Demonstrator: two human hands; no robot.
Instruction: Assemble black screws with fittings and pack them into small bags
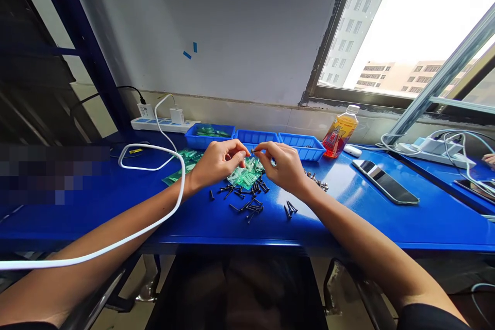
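My left hand (220, 163) and my right hand (285, 166) are raised close together over the blue table. Between the right thumb and forefinger sits a small screw (253, 150), its end pointing toward the left hand. The left fingers are pinched together, and what they hold, if anything, is hidden. Below the hands lie small green plastic packets (246, 175). Loose black screws (254, 207) are scattered in front of them, with a few more black screws (290, 209) apart to the right. Silvery screws (319, 182) lie partly hidden behind the right wrist.
At the back stand a left blue bin (193, 140) with green packets, a middle bin (257, 134) and a right bin (316, 154). A drink bottle (340, 133) and a phone (385, 181) are at right. A white cable (154, 224) crosses my left forearm. Another person's hand (489, 159) shows far right.
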